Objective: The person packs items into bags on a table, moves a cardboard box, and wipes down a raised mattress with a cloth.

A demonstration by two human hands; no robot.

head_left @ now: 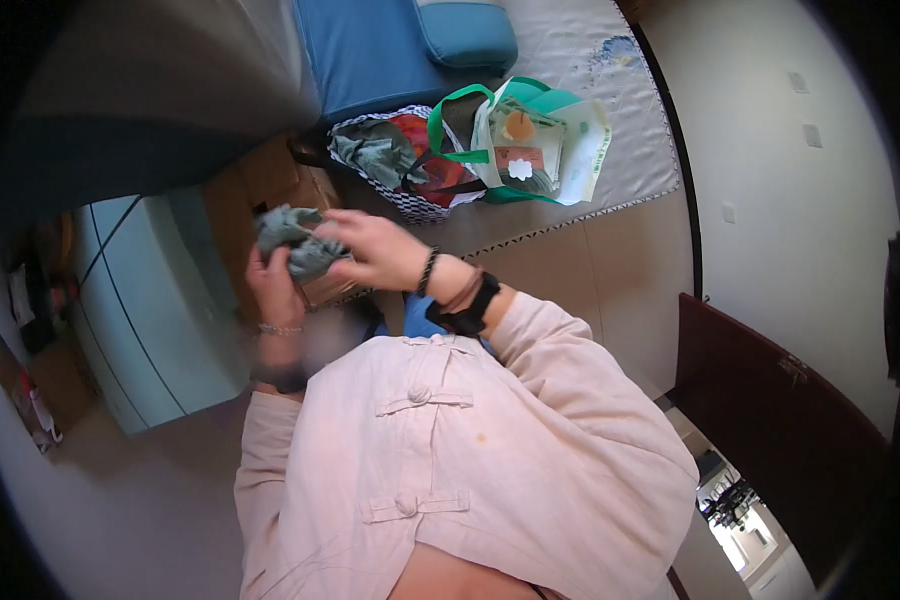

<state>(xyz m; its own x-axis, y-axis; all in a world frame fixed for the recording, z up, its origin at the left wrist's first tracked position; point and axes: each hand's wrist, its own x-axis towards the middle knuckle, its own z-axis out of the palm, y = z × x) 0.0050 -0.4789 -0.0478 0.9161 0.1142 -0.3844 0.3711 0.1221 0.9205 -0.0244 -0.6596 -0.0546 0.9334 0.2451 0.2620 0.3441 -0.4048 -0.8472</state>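
Observation:
A bunched-up grey-green cloth is held in front of me, between both hands. My left hand is closed on its near left side, with the fingers partly hidden. From the right, my right hand grips the cloth's upper edge with thumb and fingers; motion blurs it a little. Just beyond my hands stands a black-and-white checked bag, holding similar grey-green fabric and something red-orange. A cardboard box is partly hidden behind the cloth.
A green-handled white shopping bag with flat packets inside stands beside the checked bag on a pale covered surface. Blue cushions lie behind. A pale blue-white cabinet is at left, a dark red door at right.

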